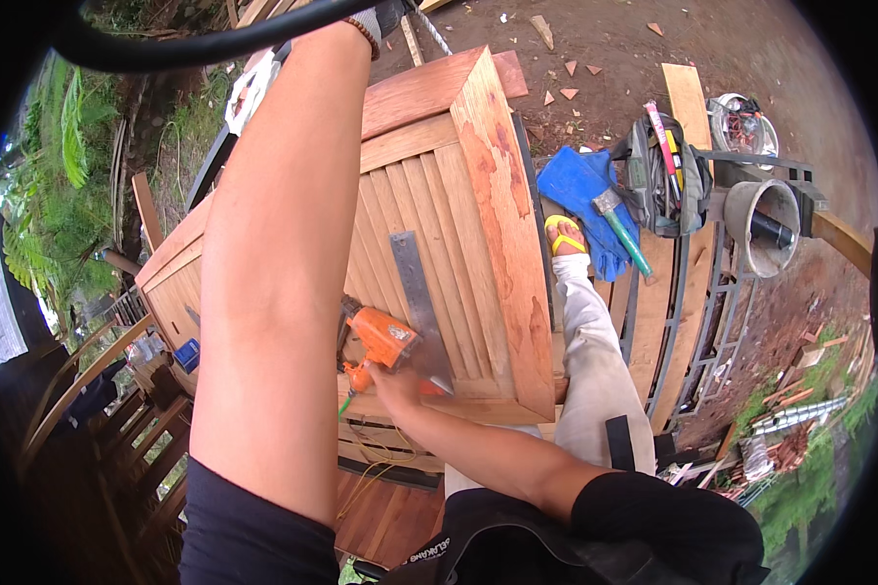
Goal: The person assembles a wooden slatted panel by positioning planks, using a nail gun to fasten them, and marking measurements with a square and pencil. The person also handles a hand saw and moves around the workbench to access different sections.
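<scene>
My right hand (397, 387) is closed around an orange nail gun (382, 333) with a green hose at its base. The tool is over a wooden door panel (503, 234) with a frame and vertical slats. Beside it on the slats lies a long dark metal strip (418, 283), like the blade of a square. My left arm (273, 263) reaches forward across the panel, very near the view. At the top edge my left hand (388, 18), with a beaded bracelet and a grey cuff at the wrist, is mostly cut off; its fingers are hidden.
My foot in a yellow sandal (564, 234) stands right of the panel. Beyond it are a blue cloth (568, 185), a green-handled hammer (626, 234), a grey tool bag (654, 180) and buckets (766, 255). Yellow cord (366, 478) hangs near me. Plants grow at left.
</scene>
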Available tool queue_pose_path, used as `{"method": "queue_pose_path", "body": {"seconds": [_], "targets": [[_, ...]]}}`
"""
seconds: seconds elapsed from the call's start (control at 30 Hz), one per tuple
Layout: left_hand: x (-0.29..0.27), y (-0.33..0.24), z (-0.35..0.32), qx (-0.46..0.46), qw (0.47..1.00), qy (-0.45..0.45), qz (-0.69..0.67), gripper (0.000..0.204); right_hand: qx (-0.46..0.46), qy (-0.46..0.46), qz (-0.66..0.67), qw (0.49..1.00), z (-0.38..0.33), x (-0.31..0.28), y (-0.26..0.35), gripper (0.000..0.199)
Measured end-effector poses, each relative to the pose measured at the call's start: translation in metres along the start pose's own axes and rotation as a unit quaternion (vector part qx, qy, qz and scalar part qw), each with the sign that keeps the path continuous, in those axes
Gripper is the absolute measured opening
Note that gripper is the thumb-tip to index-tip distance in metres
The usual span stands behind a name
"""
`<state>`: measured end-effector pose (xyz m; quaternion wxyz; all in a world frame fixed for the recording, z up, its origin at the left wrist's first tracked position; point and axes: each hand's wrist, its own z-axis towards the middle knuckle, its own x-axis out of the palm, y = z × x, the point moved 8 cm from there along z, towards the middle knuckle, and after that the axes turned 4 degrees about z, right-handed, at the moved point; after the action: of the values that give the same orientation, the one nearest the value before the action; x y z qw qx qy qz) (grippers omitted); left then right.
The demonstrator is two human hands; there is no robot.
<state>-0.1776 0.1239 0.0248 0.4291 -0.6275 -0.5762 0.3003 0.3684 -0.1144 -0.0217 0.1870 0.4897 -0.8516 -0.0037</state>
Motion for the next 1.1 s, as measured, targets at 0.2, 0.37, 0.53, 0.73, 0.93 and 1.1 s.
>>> {"method": "queue_pose_path", "body": {"seconds": [0.2, 0.37, 0.53, 0.73, 0.93, 1.1], "targets": [[-0.001, -0.002, -0.001, -0.010, 1.000, 0.007, -0.014, 0.019, -0.110, 0.056, 0.065, 0.990, 0.000, 0.009, 0.021, 0.032], [-0.005, -0.003, 0.007, 0.001, 1.000, -0.018, -0.009, 0.022, -0.047, 0.109, 0.184, 0.976, 0.005, 0.017, 0.032, 0.010], [-0.009, 0.006, 0.017, -0.006, 0.999, -0.052, -0.012, 0.028, -0.054, 0.183, 0.181, 0.965, -0.029, -0.008, 0.071, 0.007], [-0.023, 0.018, 0.017, -0.043, 0.990, -0.135, 0.023, 0.028, -0.095, 0.190, 0.180, 0.960, -0.091, -0.087, 0.141, 0.006], [-0.025, 0.015, 0.008, 0.026, 0.983, -0.183, -0.012, 0.033, -0.159, 0.098, 0.182, 0.966, -0.092, -0.189, 0.237, 0.006], [-0.019, 0.015, -0.002, 0.063, 0.972, -0.222, -0.033, 0.034, -0.230, 0.025, 0.145, 0.962, -0.089, -0.240, 0.302, 0.006]]}}
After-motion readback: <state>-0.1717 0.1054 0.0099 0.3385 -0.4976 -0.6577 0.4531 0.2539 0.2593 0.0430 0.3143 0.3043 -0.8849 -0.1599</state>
